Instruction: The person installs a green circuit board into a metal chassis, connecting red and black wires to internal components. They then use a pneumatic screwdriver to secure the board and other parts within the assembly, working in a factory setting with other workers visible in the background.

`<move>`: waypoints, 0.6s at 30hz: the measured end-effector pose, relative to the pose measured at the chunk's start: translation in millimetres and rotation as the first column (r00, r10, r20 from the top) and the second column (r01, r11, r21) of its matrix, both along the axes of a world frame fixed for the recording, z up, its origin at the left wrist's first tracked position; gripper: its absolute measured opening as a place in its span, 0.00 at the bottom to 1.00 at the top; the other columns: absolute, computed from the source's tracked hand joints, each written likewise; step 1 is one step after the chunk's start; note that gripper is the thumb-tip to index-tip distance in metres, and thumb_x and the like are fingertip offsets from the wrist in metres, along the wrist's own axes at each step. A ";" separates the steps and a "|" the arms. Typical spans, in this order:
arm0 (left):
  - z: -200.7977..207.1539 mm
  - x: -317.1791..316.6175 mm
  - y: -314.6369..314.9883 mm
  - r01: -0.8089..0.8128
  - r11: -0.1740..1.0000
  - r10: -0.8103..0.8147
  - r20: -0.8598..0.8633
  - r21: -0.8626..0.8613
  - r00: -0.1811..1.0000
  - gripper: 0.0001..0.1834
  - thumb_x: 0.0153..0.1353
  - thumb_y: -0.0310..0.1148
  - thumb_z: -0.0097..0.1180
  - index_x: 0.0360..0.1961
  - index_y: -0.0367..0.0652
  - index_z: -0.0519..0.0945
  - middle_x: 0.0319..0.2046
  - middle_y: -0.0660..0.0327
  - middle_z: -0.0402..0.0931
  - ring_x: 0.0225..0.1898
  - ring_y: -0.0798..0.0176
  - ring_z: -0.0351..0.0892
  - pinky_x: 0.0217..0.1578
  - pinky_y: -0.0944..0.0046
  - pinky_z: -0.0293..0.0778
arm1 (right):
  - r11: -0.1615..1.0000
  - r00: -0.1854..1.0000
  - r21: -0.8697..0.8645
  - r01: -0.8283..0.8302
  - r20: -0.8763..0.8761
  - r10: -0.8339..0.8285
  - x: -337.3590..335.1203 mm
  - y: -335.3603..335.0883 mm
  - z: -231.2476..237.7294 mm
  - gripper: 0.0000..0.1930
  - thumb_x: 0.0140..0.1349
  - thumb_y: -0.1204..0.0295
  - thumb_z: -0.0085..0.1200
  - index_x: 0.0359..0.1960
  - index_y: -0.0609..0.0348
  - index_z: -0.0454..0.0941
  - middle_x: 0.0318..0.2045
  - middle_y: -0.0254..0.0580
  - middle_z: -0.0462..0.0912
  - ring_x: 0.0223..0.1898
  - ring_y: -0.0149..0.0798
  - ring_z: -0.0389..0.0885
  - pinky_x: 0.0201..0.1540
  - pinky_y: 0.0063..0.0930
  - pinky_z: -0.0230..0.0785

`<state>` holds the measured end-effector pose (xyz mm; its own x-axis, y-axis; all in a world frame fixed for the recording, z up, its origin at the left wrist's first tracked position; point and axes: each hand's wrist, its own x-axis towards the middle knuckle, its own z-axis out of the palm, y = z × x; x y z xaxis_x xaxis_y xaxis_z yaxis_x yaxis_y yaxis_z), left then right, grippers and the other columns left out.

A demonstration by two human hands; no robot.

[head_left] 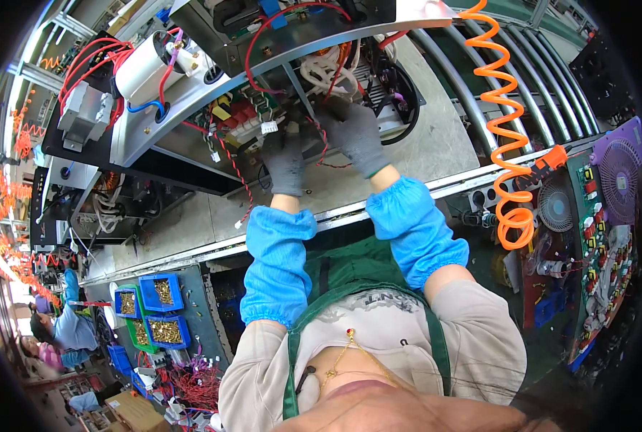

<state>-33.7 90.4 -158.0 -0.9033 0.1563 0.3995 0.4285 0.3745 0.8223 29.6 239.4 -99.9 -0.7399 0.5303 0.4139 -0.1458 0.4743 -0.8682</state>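
Note:
Both my hands wear grey gloves and reach into an open metal-framed electrical unit [263, 66] on the bench. My left hand [285, 160] is by a circuit board [243, 119] and a white connector [269, 127]; its fingertips are lost in shadow. Just right of it, my right hand [357, 137] is beside a bundle of white cables [328, 72], its fingers pointing inward and mostly hidden. A twisted red-and-black wire [322, 140] runs between the hands. Another twisted wire [240, 176] hangs left of my left hand and ends in a white plug. Whether either hand grips anything does not show.
A white cylinder [144, 68] with red cables sits on the unit's left. An orange coiled hose [505, 108] hangs at the right, before a roller conveyor [472, 86]. Blue bins [166, 331] of brass-coloured fasteners stand lower left. A purple fan [618, 180] and circuit boards [591, 237] lie far right.

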 end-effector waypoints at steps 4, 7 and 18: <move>8.8 10.1 4.0 -0.087 0.995 0.076 -0.225 -0.041 0.971 0.15 0.59 0.39 0.54 0.36 0.36 0.79 0.32 0.48 0.77 0.34 0.48 0.75 0.36 0.54 0.68 | 0.999 0.999 -0.052 0.015 -0.041 -0.017 6.0 5.2 34.9 0.11 0.56 0.67 0.59 0.36 0.62 0.82 0.27 0.47 0.84 0.27 0.34 0.82 0.32 0.27 0.71; 11.0 19.0 6.8 -0.124 0.992 0.108 -0.310 -0.034 0.945 0.13 0.57 0.38 0.54 0.33 0.37 0.79 0.29 0.48 0.77 0.31 0.45 0.74 0.35 0.52 0.68 | 0.994 0.993 -0.041 0.102 -0.048 -0.104 6.6 5.2 34.8 0.12 0.56 0.66 0.58 0.35 0.62 0.82 0.27 0.46 0.84 0.28 0.36 0.82 0.33 0.29 0.72; -15.0 28.8 -38.3 -0.158 0.987 0.157 -0.017 -0.032 0.987 0.14 0.60 0.37 0.55 0.40 0.37 0.78 0.34 0.52 0.77 0.34 0.54 0.77 0.38 0.59 0.73 | 0.944 0.954 0.157 0.290 -0.124 -0.272 11.6 22.7 59.9 0.19 0.57 0.52 0.53 0.31 0.57 0.80 0.26 0.50 0.82 0.31 0.53 0.80 0.34 0.42 0.71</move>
